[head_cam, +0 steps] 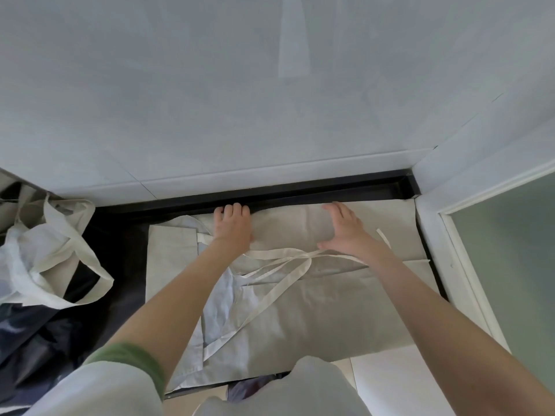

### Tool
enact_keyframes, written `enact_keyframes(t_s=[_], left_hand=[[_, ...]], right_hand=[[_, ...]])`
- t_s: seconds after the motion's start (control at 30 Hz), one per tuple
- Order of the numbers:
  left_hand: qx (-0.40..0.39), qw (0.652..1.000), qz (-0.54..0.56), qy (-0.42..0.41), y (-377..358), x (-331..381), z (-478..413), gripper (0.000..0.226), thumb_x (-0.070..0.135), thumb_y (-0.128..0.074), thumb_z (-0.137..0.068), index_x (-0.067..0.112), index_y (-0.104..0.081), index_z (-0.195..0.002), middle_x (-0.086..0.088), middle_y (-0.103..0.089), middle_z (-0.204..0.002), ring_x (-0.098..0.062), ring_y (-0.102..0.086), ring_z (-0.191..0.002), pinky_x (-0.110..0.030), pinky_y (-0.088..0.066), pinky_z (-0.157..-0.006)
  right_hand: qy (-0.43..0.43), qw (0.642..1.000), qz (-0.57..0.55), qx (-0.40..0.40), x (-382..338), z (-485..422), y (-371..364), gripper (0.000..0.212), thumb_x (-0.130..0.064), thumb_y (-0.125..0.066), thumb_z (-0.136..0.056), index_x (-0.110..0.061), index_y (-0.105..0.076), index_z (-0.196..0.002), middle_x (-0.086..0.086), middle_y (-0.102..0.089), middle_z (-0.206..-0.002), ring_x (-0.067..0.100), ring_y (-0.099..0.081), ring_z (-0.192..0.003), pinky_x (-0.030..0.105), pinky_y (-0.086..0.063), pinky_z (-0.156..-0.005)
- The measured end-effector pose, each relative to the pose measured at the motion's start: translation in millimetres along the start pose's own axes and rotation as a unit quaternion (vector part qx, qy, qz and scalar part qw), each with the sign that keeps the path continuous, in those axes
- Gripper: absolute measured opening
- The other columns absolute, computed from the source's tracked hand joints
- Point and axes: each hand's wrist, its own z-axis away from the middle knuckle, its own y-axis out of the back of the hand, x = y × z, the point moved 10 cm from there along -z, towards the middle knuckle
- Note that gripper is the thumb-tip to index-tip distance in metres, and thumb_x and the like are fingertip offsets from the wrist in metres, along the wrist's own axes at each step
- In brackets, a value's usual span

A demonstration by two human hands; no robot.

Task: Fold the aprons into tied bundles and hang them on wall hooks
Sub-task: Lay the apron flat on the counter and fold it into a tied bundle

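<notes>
Nearest, a green cuff over a pale sleeve covers the left upper arm, and both bare forearms reach out across a black counter. A beige fabric apron lies spread flat from the counter's near edge to its far edge, over a pale blue cloth on its left side. Cream ties cross loosely on the apron's middle. At the far edge, the left hand curls its fingers over the apron's folded far end, gripping it, while the right hand presses the same fold with straight, spread fingers. A heap of cream cloths with straps sits toward the counter's far left corner. A grey tiled wall rises behind.
</notes>
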Motion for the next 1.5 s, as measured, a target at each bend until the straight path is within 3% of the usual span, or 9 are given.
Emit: enact_keyframes(t_s=[0.17,0.27,0.47,0.63,0.8,0.93,1.03,1.37,1.5], left_hand=[[-0.052,0.995,-0.022,-0.079,2.1,13.5,3.8,0.043,0.022,-0.056,-0.089,0.018,-0.042,-0.13,-0.008,-0.039,-0.126,-0.027,-0.039,-0.116,-0.04,-0.03,-0.101],[-0.056,0.987,-0.014,-0.15,3.7,27.1,17.4,0.039,0.012,-0.05,-0.093,0.018,-0.039,-0.13,-0.004,-0.054,-0.113,-0.023,-0.052,-0.099,-0.034,-0.037,-0.092],[-0.101,0.984,0.064,-0.13,9.2,15.3,25.8,0.041,0.023,-0.051,-0.095,0.021,-0.035,-0.133,-0.003,-0.057,-0.109,-0.022,-0.056,-0.095,-0.031,-0.041,-0.066],[0.059,0.996,0.009,-0.072,64.8,-2.1,24.1,0.032,0.006,-0.056,-0.088,0.012,-0.048,-0.118,-0.003,-0.053,-0.11,-0.022,-0.054,-0.101,-0.027,-0.035,-0.071],[0.262,0.96,0.008,-0.095,122.7,-2.6,48.7,0.051,-0.008,-0.078,-0.031,0.009,-0.063,-0.076,-0.004,-0.056,-0.071,-0.023,-0.056,-0.06,-0.028,-0.047,-0.054],[0.251,0.962,0.029,-0.103,115.4,0.6,67.5,0.047,-0.01,-0.076,-0.03,0.009,-0.063,-0.071,-0.004,-0.051,-0.064,-0.023,-0.051,-0.052,-0.027,-0.043,-0.048],[0.214,0.97,0.076,-0.09,97.4,-1.8,71.7,0.031,0.011,-0.085,-0.051,0.01,-0.066,-0.076,-0.005,-0.053,-0.066,-0.024,-0.053,-0.056,-0.029,-0.043,-0.051],[0.148,0.978,0.14,-0.05,83.6,-3.4,59.1,0.037,0.041,-0.047,-0.096,0.022,-0.059,-0.124,-0.005,-0.058,-0.108,-0.024,-0.054,-0.104,-0.03,-0.038,-0.086],[0.14,0.981,0.128,-0.049,87.8,1.2,45.0,0.034,0.04,-0.043,-0.098,0.019,-0.06,-0.118,-0.004,-0.059,-0.107,-0.023,-0.054,-0.104,-0.029,-0.039,-0.084]], right_hand=[[0.061,0.995,-0.081,-0.003,-30.7,-14.6,10.7,0.105,-0.016,-0.075,-0.08,-0.029,-0.001,-0.154,-0.003,-0.009,-0.161,0.024,-0.036,-0.137,0.038,-0.041,-0.104],[0.064,0.998,0.021,-0.019,-32.7,-17.3,9.4,0.099,-0.009,-0.067,-0.082,-0.032,-0.003,-0.154,0.003,-0.024,-0.153,0.025,-0.059,-0.097,0.035,-0.051,-0.071],[0.014,0.997,0.081,0.005,-15.0,-20.1,16.5,0.006,-0.009,-0.048,-0.094,-0.009,-0.054,-0.093,0.001,-0.046,-0.083,0.031,-0.057,-0.1,0.031,-0.038,-0.071],[0.018,0.987,-0.023,0.16,-16.4,1.3,61.3,0.015,-0.017,-0.042,-0.1,-0.004,-0.05,-0.102,0.009,-0.051,-0.095,0.031,-0.053,-0.087,0.038,-0.04,-0.068],[0.031,0.953,-0.01,0.301,-9.1,37.9,91.0,0.017,-0.008,-0.042,-0.098,-0.001,-0.051,-0.11,0.014,-0.054,-0.105,0.038,-0.055,-0.081,0.043,-0.043,-0.065],[0.049,0.939,-0.027,0.338,-6.1,61.2,81.0,0.045,-0.003,-0.054,-0.093,0.001,-0.041,-0.137,0.02,-0.051,-0.126,0.035,-0.056,-0.105,0.044,-0.051,-0.075],[0.135,0.922,0.014,0.363,-32.1,79.3,64.0,0.061,0.001,-0.069,-0.081,-0.004,-0.037,-0.133,0.028,-0.052,-0.125,0.04,-0.063,-0.092,0.044,-0.057,-0.065],[0.433,0.854,0.184,0.221,-106.6,84.8,-44.6,0.051,0.005,-0.06,-0.074,-0.004,-0.049,-0.123,0.016,-0.05,-0.128,0.034,-0.052,-0.117,0.043,-0.05,-0.096],[0.124,0.957,0.174,0.197,-64.4,35.8,-25.5,0.051,-0.006,-0.051,-0.09,-0.006,-0.042,-0.14,0.013,-0.047,-0.14,0.032,-0.047,-0.127,0.045,-0.046,-0.1]])
